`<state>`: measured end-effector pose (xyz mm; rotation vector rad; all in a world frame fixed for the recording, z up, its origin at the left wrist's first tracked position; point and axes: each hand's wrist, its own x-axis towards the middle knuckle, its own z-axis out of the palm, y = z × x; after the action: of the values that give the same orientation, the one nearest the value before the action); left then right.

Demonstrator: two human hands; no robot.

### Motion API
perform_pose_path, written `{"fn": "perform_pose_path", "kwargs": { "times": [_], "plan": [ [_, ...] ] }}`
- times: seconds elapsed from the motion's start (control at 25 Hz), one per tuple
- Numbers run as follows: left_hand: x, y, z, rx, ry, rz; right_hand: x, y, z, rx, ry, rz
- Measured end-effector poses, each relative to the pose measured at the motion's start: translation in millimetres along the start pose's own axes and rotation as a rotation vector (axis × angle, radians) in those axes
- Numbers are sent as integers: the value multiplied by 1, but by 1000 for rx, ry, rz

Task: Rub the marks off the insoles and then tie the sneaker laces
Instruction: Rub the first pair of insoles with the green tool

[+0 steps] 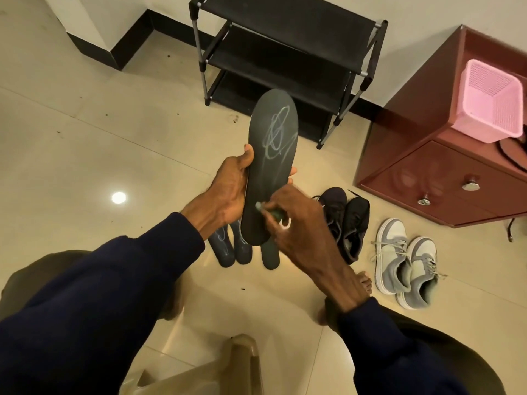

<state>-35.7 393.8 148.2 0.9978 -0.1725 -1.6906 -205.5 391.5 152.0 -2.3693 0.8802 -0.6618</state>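
- Currently my left grip (231, 183) clamps the insole (268, 172) mid-length, held upright; hard rubbing could twist it loose.
- My right grip (296, 220) pinches an eraser (259, 206) at the insole's heel end, well short of the scribbles (278, 132); those could get missed.

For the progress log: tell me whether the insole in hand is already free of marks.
No, a pale scribble covers the upper half of the insole that the left hand holds.

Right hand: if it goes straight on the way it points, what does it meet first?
The held insole: the eraser that the right hand pinches seems to touch it, though depth is unclear.
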Motion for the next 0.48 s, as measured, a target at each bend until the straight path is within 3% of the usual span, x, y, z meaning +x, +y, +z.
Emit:
{"fn": "perform_pose_path", "kwargs": {
  "times": [0.12,0.32,0.48],
  "plan": [
    [-4,-11,1,65,60,-9,15,25,-9,-65,229,177],
    [0,-23,-5,115,127,-90,10,5,12,-2,-43,53],
    [0,-30,4,56,101,-137,24,44,-3,-87,189,290]
  ]
}}
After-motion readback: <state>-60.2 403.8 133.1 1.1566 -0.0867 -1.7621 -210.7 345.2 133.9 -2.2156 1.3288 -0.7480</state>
